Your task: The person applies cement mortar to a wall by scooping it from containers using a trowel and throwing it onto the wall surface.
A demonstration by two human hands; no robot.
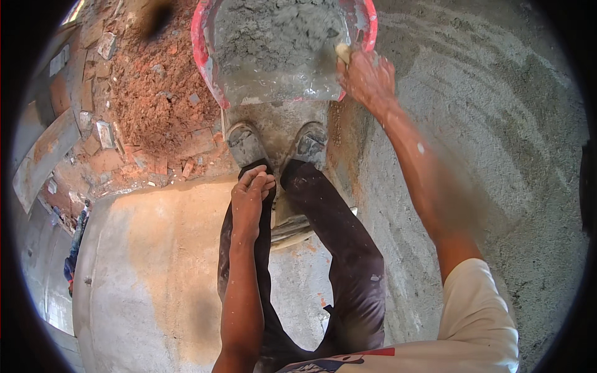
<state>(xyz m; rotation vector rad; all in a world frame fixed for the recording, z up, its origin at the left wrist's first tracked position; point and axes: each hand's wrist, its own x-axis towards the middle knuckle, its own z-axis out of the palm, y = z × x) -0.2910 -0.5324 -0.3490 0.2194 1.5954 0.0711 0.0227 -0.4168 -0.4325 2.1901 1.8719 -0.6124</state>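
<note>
Head view: the right hand is wrapped round a pale, stubby handle at the right side of a red-rimmed tub, its fingers closed on it. What the handle joins is unclear, since the mortar beside it is blurred. The tub lies just beyond the shoes, with the mortar heaped toward its far part and a thin, cloudy layer of water along the near edge. The left hand hangs in front of the left shin, well apart from the tub; its fingers are loosely bent and partly spread, and nothing shows in its grasp.

The mortar looks wet, soft and lumpy, so it should be heavy for its bulk, dragging on a tool yet giving way under steady pressure; nearer the water it is probably looser and runnier. The handle looks stiff and sturdy, but wet grit could make it slippery, so a full-palm hold round its middle seems safer than a fingertip one. Loaded like this, the tub would likely be heavy and its wall may flex; the rim on two opposite sides is the place to take hold, though it too looks wet and smeared.
</note>
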